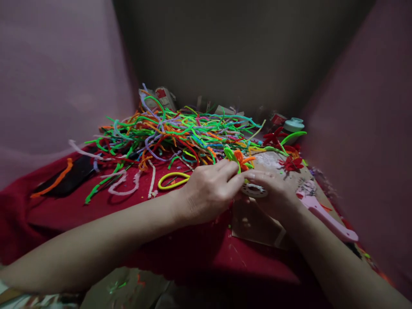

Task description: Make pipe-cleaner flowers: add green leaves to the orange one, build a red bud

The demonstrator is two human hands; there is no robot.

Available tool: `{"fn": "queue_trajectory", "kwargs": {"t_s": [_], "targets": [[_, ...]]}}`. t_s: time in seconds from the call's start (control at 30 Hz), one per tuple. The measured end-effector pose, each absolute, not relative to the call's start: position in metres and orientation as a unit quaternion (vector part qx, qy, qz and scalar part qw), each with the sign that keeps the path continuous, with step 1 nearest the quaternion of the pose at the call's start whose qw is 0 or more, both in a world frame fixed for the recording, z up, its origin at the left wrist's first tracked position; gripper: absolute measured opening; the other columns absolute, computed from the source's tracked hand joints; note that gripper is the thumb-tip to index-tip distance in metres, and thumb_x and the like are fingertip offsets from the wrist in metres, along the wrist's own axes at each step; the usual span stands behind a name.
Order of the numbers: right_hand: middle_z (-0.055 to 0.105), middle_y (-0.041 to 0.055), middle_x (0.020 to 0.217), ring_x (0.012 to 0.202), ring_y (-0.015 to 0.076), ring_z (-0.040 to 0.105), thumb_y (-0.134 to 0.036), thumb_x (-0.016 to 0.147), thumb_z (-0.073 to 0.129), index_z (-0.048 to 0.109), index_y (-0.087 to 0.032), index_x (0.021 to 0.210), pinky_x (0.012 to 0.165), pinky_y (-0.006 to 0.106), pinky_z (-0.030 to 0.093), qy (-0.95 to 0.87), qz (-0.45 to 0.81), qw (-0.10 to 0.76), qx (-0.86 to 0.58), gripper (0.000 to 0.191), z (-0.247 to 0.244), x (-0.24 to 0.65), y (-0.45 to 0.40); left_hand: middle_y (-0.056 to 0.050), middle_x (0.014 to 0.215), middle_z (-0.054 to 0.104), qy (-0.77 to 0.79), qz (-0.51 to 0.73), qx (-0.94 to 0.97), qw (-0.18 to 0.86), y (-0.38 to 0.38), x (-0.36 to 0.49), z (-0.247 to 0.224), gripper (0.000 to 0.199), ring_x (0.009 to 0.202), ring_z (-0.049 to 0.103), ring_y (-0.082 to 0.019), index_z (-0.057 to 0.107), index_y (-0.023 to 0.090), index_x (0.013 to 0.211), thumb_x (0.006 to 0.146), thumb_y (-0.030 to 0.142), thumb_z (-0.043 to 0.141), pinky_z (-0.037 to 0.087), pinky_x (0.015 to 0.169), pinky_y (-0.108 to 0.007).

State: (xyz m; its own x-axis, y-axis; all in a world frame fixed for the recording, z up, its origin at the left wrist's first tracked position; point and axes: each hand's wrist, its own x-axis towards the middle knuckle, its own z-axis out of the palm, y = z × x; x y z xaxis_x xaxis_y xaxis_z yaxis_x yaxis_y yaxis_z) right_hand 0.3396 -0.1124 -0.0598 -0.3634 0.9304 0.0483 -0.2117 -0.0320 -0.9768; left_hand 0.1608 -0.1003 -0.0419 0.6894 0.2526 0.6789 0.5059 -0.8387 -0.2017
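My left hand (215, 189) is closed in a pinch at the base of a small pipe-cleaner flower (238, 158) with orange and green petals. My right hand (275, 193) meets it from the other side, its fingers bent around a white spool (254, 190) with holes round its rim. The fingertips of both hands come together just below the petals, so the stem is mostly hidden. Beside my left hand lies a yellow loop handle (169, 180), apparently of scissors. Beneath my right hand is a flat brown piece of cardboard (254, 223).
A tangled heap of colourful pipe cleaners (180, 133) covers the back of the red cloth (193, 249). To the right are red pipe-cleaner flowers (292, 163), a pale blue bottle (293, 124) and a pink-handled brush (328, 219) with grey fluff. A black object (75, 174) lies left.
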Motion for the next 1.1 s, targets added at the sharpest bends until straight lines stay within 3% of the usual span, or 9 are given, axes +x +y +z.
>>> {"fn": "queue_trajectory", "kwargs": {"t_s": [0.17,0.3,0.4,0.57,0.67,0.8,0.9,1.03,1.1], "targets": [[0.052,-0.0024,0.061,0.057,0.0097,0.044,-0.024,0.079,0.06,0.06,-0.016,0.063,0.053,0.023,0.034,-0.522,0.645,0.45,-0.329,0.018,-0.062,0.34,-0.112,-0.006,0.076,0.059,-0.167,-0.306,-0.898,0.267,-0.101,0.16,-0.041,0.016,0.07,0.053,-0.018,0.058,0.011,0.086,0.088,0.016,0.043,0.042,0.058,-0.028],[0.049,-0.0022,0.063,0.058,0.0102,0.043,-0.031,0.082,0.058,0.06,-0.016,0.065,0.055,0.024,0.036,-0.556,0.615,0.444,-0.339,0.023,-0.061,0.34,-0.114,-0.008,0.076,0.058,-0.184,-0.319,-0.905,0.213,-0.102,0.162,-0.04,0.019,0.07,0.052,-0.018,0.057,0.011,0.08,0.087,0.013,0.04,0.043,0.06,-0.029],[0.054,-0.0003,0.07,0.065,0.0122,0.049,-0.033,0.087,0.052,0.062,-0.017,0.077,0.062,0.026,0.039,-0.664,0.463,0.448,-0.379,0.021,-0.056,0.337,-0.119,-0.004,0.068,0.054,-0.291,-0.35,-0.89,-0.028,-0.104,0.166,-0.036,0.019,0.063,0.048,-0.014,0.054,0.013,0.07,0.085,0.016,0.043,0.04,0.057,-0.026],[0.06,0.0074,0.088,0.083,0.0171,0.055,-0.02,0.086,0.051,0.059,-0.013,0.097,0.074,0.03,0.043,-0.784,0.085,0.474,-0.392,0.016,-0.052,0.331,-0.129,0.006,0.05,0.036,-0.341,-0.267,-0.584,-0.687,-0.105,0.173,-0.029,0.015,0.041,0.03,-0.005,0.047,0.015,0.063,0.076,0.02,0.051,0.026,0.038,-0.017],[0.059,0.0097,0.095,0.089,0.0183,0.056,-0.017,0.086,0.048,0.056,-0.013,0.104,0.08,0.033,0.044,-0.785,0.018,0.497,-0.369,0.02,-0.056,0.33,-0.132,0.006,0.051,0.038,-0.257,-0.214,-0.423,-0.842,-0.102,0.175,-0.03,0.009,0.039,0.028,-0.003,0.047,0.014,0.062,0.068,0.013,0.054,0.023,0.034,-0.014],[0.057,0.0096,0.098,0.096,0.0195,0.055,-0.018,0.087,0.047,0.058,-0.016,0.102,0.086,0.037,0.043,-0.766,0.001,0.52,-0.378,0.019,-0.057,0.336,-0.133,0.003,0.057,0.046,-0.234,-0.197,-0.427,-0.851,-0.093,0.176,-0.035,0.011,0.04,0.033,-0.003,0.054,0.011,0.067,0.074,0.018,0.055,0.026,0.033,-0.014],[0.058,0.0083,0.095,0.095,0.0193,0.055,-0.021,0.088,0.048,0.06,-0.017,0.097,0.086,0.036,0.043,-0.74,-0.011,0.529,-0.415,0.016,-0.054,0.345,-0.129,0.003,0.055,0.048,-0.335,-0.229,-0.511,-0.758,-0.086,0.174,-0.04,0.016,0.037,0.036,-0.003,0.055,0.012,0.07,0.08,0.023,0.052,0.025,0.032,-0.015],[0.059,0.0079,0.085,0.082,0.0213,0.057,-0.035,0.086,0.053,0.063,-0.016,0.089,0.075,0.036,0.045,-0.731,-0.031,0.434,-0.526,0.022,-0.057,0.358,-0.122,0.004,0.045,0.048,-0.449,-0.23,-0.659,-0.558,-0.082,0.177,-0.049,0.018,0.033,0.039,-0.005,0.053,0.015,0.064,0.08,0.023,0.053,0.025,0.033,-0.017],[0.058,0.0083,0.082,0.077,0.0226,0.056,-0.041,0.085,0.053,0.064,-0.015,0.087,0.072,0.037,0.045,-0.734,-0.044,0.367,-0.569,0.029,-0.063,0.363,-0.12,0.004,0.043,0.049,-0.455,-0.207,-0.678,-0.539,-0.081,0.181,-0.054,0.02,0.032,0.039,-0.006,0.053,0.015,0.062,0.079,0.025,0.055,0.025,0.033,-0.018]]}}
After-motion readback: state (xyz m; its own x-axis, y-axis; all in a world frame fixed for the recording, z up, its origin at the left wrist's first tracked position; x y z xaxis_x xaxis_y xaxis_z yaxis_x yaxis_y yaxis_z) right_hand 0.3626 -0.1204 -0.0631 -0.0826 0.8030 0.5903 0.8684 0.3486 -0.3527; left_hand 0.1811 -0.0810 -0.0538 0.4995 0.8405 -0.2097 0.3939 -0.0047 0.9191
